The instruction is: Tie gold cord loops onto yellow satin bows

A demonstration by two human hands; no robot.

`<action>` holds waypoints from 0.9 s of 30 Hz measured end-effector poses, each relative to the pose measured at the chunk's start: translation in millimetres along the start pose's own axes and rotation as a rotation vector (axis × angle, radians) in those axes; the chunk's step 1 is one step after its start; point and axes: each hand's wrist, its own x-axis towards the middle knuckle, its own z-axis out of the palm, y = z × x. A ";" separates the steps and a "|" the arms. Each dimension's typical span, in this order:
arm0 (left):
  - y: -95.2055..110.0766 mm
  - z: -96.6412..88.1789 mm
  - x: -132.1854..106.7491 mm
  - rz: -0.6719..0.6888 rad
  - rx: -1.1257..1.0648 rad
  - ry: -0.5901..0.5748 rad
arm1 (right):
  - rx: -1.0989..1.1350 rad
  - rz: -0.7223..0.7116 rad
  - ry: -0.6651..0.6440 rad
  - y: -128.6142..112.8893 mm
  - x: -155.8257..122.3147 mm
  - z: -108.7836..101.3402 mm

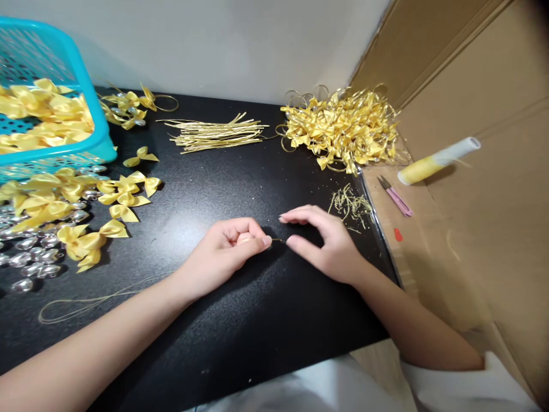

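My left hand (227, 246) rests on the black table (240, 320), fingers curled, pinching the end of a thin gold cord (98, 300) that trails back in a loop under my forearm. My right hand (326, 240) lies just to its right, thumb and forefinger close to the cord's tip (278, 240), the other fingers arched above the table. Whether the right fingers touch the tip I cannot tell.
A turquoise basket (92, 120) of yellow ribbon bows stands at the far left, loose bows (115, 197) and clear beads (30, 252) beside it. A bundle of gold cords (214, 134), a heap of finished bows (343, 129), cord trimmings (349, 203), pink snips (397, 197) and a thread spool (437, 160) lie farther back and right, against cardboard.
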 end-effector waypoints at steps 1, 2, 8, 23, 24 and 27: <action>-0.3 -0.3 0.0 0.005 0.004 0.000 | -0.010 -0.036 -0.056 -1.5 0.0 4.7; -0.6 -0.5 0.0 0.008 0.009 -0.002 | -0.025 -0.073 -0.094 -2.4 0.1 8.4; 0.7 -0.2 -1.0 -0.011 0.008 0.009 | -0.153 -0.104 -0.057 -1.0 2.3 -4.7; 0.6 -0.5 -1.1 -0.020 -0.023 -0.084 | -0.306 -0.212 -0.038 -3.6 5.8 -26.6; 1.0 -0.6 -0.9 -0.024 -0.016 -0.093 | -0.300 -0.204 -0.042 -3.5 5.7 -26.8; 1.7 -0.7 -0.3 -0.020 -0.003 -0.101 | -0.282 -0.188 -0.054 -3.5 4.8 -26.8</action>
